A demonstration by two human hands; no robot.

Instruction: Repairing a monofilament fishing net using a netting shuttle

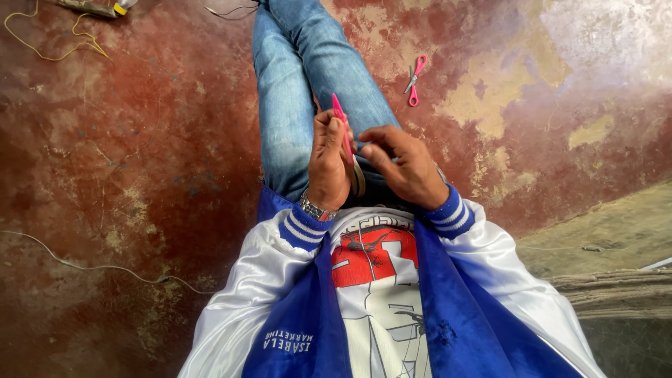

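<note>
What sits under the right hand (404, 166) is hard to make out; its fingers curl loosely, thumb tip touching a tan band (358, 178). The left hand (329, 162) is closed around a slim pink tool (342, 126), whose tip rises above the knuckles. Pink scissors (415, 80) lie on the red floor (140, 140), well beyond the fingertips, over the jeans (301, 63).

— Where do the hands sit in the frame?

— At the centre, over the legs (308, 77), which run up to the top edge. The left hand (327, 164) grips a slim tool (342, 126) upright; the right hand (406, 166) is just beside it, to the right.

— And around them?

— Scissors (414, 80) lie on the floor (140, 154) at upper right, well apart from the hands. A cord (56, 42) lies at upper left, a thin wire (91, 264) at lower left.
</note>
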